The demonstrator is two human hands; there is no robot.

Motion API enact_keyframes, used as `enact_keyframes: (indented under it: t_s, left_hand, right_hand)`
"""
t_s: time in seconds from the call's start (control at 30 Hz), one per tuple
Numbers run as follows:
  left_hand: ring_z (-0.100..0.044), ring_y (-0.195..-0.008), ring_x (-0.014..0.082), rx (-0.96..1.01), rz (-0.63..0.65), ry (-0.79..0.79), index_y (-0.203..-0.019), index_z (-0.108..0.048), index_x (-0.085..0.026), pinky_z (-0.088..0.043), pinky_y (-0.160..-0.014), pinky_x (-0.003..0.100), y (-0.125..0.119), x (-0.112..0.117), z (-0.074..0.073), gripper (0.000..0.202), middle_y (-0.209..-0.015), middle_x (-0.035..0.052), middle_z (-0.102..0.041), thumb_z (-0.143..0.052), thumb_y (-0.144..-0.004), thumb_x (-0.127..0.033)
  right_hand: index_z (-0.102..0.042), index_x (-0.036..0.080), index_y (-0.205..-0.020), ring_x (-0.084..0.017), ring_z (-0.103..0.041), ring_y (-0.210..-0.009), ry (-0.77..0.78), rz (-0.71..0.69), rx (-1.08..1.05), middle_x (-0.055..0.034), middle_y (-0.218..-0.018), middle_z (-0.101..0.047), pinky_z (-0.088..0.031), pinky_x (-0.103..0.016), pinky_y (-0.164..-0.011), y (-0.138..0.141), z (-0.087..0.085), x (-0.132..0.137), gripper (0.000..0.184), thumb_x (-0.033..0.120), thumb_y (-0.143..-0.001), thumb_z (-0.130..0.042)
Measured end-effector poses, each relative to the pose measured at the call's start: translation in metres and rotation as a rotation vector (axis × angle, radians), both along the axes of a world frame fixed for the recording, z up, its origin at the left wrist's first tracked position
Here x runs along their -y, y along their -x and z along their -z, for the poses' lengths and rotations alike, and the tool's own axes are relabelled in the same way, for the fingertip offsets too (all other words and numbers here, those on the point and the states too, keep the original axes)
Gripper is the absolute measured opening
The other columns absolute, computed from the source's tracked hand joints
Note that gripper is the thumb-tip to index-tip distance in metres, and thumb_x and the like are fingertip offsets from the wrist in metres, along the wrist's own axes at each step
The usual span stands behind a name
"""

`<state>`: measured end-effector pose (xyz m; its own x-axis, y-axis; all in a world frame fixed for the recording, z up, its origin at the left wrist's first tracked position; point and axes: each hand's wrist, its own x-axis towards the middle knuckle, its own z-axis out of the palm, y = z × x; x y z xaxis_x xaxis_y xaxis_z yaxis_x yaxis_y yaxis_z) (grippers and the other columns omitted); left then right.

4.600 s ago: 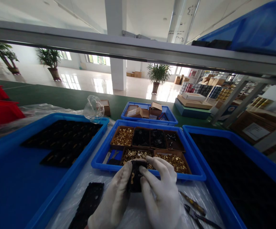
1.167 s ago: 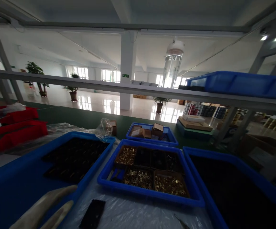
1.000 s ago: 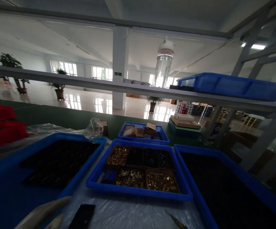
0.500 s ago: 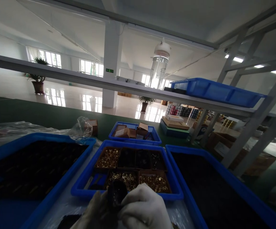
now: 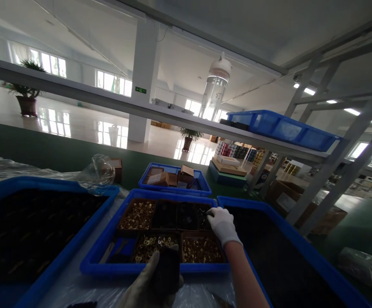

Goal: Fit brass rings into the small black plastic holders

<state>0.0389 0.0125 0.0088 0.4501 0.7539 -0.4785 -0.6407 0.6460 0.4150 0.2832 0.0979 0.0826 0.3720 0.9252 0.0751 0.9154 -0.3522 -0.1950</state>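
My left hand (image 5: 141, 284), in a pale glove, grips a dark, block-like part (image 5: 167, 270) at the bottom centre; its details are lost in shadow. Beyond it stands a blue tray (image 5: 124, 268) divided into small boxes. My gloved right hand (image 5: 222, 224) reaches over the tray's right side, its fingertips drawn together in the back right box of small silvery pieces (image 5: 202, 212). Whatever is between those fingers is too small to make out. Brass rings (image 5: 155, 242) fill the front middle box, and small brass pieces (image 5: 201, 250) the front right one.
A blue tray of dark parts (image 5: 38, 226) stands to the left; another blue tray with dark contents (image 5: 278, 252) is on the right. Behind is a blue bin (image 5: 144, 185) with cardboard boxes. A shelf (image 5: 108, 102) crosses above, carrying a blue crate (image 5: 278, 128). Plastic film covers the table.
My right hand has left the dark part and moved forward and right to the back right box. The left hand keeps hold of the part, which has turned. The view has shifted slightly.
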Motion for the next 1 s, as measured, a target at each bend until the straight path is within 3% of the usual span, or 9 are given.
enact_keyframes:
  t_s: [0.1,0.23,0.37,0.5,0.63,0.77,0.87,1.0]
  left_hand:
    - [-0.074,-0.066,0.0205,0.024,-0.027,-0.017,-0.108,-0.079,-0.02,-0.051,-0.046,0.02,-0.001,0.004,-0.006,0.037,-0.078,0.0086,-0.078,-0.08,-0.089,-0.051]
    - [-0.075,-0.066,0.0207,0.029,-0.004,-0.003,-0.105,-0.079,-0.019,-0.052,-0.049,0.02,-0.002,0.001,-0.004,0.038,-0.078,0.0083,-0.079,-0.082,-0.086,-0.052]
    - [-0.07,-0.06,0.0171,-0.009,0.064,-0.019,-0.106,-0.077,-0.014,-0.048,-0.05,0.018,-0.001,-0.002,0.005,0.043,-0.07,0.0128,-0.077,-0.066,-0.098,-0.055]
    - [-0.067,-0.055,0.0173,-0.029,0.072,-0.048,-0.117,-0.074,-0.014,-0.046,-0.049,0.02,0.002,-0.002,0.008,0.046,-0.072,0.011,-0.077,-0.065,-0.098,-0.056]
    - [-0.067,-0.055,0.0175,0.013,0.025,-0.057,-0.126,-0.069,-0.012,-0.048,-0.05,0.022,0.006,-0.002,0.0,0.049,-0.08,0.0121,-0.079,-0.06,-0.102,-0.053]
    - [-0.073,-0.065,0.0187,0.03,-0.052,-0.028,-0.124,-0.07,-0.014,-0.05,-0.052,0.022,0.011,-0.004,-0.011,0.038,-0.083,0.0103,-0.079,-0.061,-0.103,-0.045]
    - [-0.074,-0.068,0.0187,0.006,-0.06,-0.072,-0.125,-0.07,-0.015,-0.049,-0.051,0.021,0.016,-0.009,-0.013,0.038,-0.081,0.011,-0.08,-0.058,-0.105,-0.045]
    - [-0.074,-0.07,0.0182,0.07,-0.032,-0.195,-0.134,-0.069,-0.021,-0.05,-0.053,0.022,0.02,-0.013,-0.001,0.045,-0.086,0.0084,-0.081,-0.06,-0.103,-0.052]
  right_hand:
    - [-0.07,0.017,-0.119,-0.027,-0.065,-0.119,0.173,0.033,0.133,-0.0083,-0.126,-0.069,-0.052,-0.052,-0.106,-0.003,0.014,-0.031,0.027,0.039,-0.102,-0.069]
    - [-0.068,0.017,-0.123,-0.028,-0.064,-0.121,0.315,0.038,0.259,-0.0098,-0.13,-0.067,-0.052,-0.053,-0.105,0.0,0.026,-0.052,0.032,0.039,-0.101,-0.07]
    - [-0.068,0.018,-0.124,-0.029,-0.063,-0.123,0.36,0.015,0.32,-0.0098,-0.132,-0.067,-0.052,-0.054,-0.105,0.001,0.034,-0.056,0.032,0.039,-0.101,-0.07]
    - [-0.068,0.018,-0.124,-0.029,-0.063,-0.123,0.343,0.0,0.315,-0.0095,-0.131,-0.067,-0.052,-0.054,-0.106,0.0,0.04,-0.056,0.03,0.038,-0.101,-0.07]
    - [-0.07,0.018,-0.119,-0.027,-0.064,-0.121,0.252,0.001,0.229,-0.0085,-0.128,-0.069,-0.053,-0.053,-0.105,-0.002,0.038,-0.048,0.026,0.037,-0.101,-0.071]
    - [-0.072,0.017,-0.107,-0.026,-0.065,-0.116,0.022,-0.002,0.06,-0.0067,-0.117,-0.071,-0.052,-0.051,-0.104,-0.003,0.026,-0.026,0.018,0.034,-0.1,-0.07]
    - [-0.074,0.019,-0.1,-0.024,-0.065,-0.111,-0.197,-0.111,-0.116,-0.0074,-0.109,-0.073,-0.052,-0.042,-0.101,0.007,0.015,0.0,0.016,0.027,-0.101,-0.061]
    - [-0.077,0.023,-0.093,-0.024,-0.066,-0.104,-0.373,-0.337,-0.326,-0.0072,-0.102,-0.072,-0.055,-0.033,-0.09,0.043,0.012,0.043,0.022,0.036,-0.098,-0.06]
